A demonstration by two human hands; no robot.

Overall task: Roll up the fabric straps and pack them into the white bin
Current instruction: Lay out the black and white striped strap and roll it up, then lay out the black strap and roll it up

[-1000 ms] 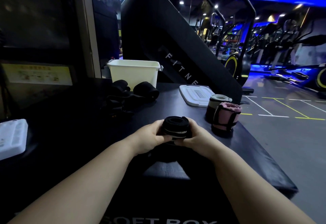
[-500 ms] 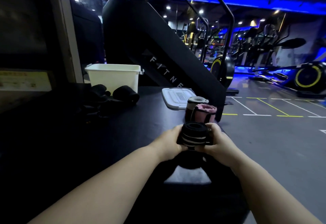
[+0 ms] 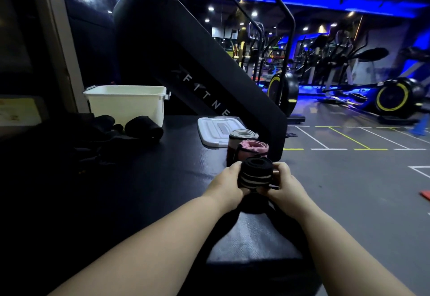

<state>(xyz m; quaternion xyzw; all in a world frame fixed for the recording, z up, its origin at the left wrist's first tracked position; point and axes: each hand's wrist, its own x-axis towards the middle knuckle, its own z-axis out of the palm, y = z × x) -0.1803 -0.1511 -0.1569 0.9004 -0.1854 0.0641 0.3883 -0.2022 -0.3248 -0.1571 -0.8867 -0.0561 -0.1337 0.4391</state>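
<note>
A rolled black strap with white stripes [image 3: 255,174] stands upright between my hands above the black padded box top. My left hand [image 3: 229,185] grips its left side and my right hand [image 3: 280,185] grips its right side. Just beyond it stand a rolled pink strap [image 3: 254,148] and a rolled grey strap [image 3: 242,135]. The white bin [image 3: 126,103] stands at the far left of the box top, its inside hidden. A heap of loose black straps [image 3: 116,131] lies in front of the bin.
The bin's white lid [image 3: 215,130] lies flat behind the rolled straps. A black stair machine [image 3: 197,74] rises behind the box. The box top's right edge drops to the grey gym floor [image 3: 349,179], with exercise bikes further back.
Both hands have carried the black roll forward and to the right, up next to the pink roll. The view has swung to the right, shifting the bin leftward.
</note>
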